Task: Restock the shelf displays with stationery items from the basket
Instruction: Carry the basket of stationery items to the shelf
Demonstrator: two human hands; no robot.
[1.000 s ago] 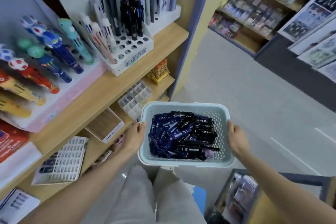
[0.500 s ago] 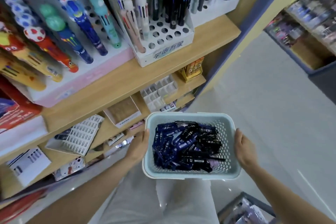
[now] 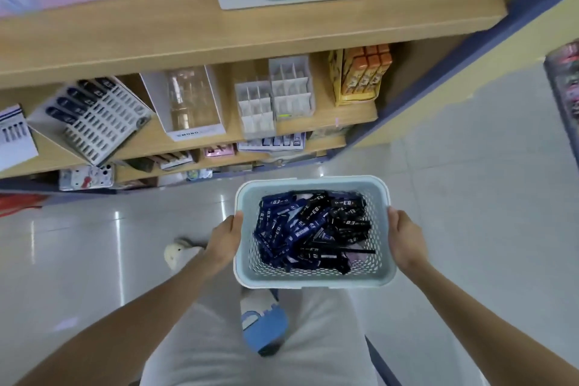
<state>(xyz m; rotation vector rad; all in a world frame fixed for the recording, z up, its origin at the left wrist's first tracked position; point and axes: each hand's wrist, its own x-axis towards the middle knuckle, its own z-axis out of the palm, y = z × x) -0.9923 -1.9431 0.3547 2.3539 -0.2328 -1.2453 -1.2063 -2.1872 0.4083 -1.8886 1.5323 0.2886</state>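
- Basket (image 3: 313,280) of dark-blue packets (image 3: 300,229) is held over the floor, near the lower shelf (image 3: 344,117) front edge.
- Left hand (image 3: 224,240) and right hand (image 3: 405,238) are clamped on its side rims.
- It should be kept level until set down.

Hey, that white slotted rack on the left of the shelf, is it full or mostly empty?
Mostly empty: the slotted rack has a few dark packs along its far edge, and the remaining slots look bare.

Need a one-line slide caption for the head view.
Left hand and right hand grip a pale blue basket of dark packets before a wooden shelf holding white divider trays.
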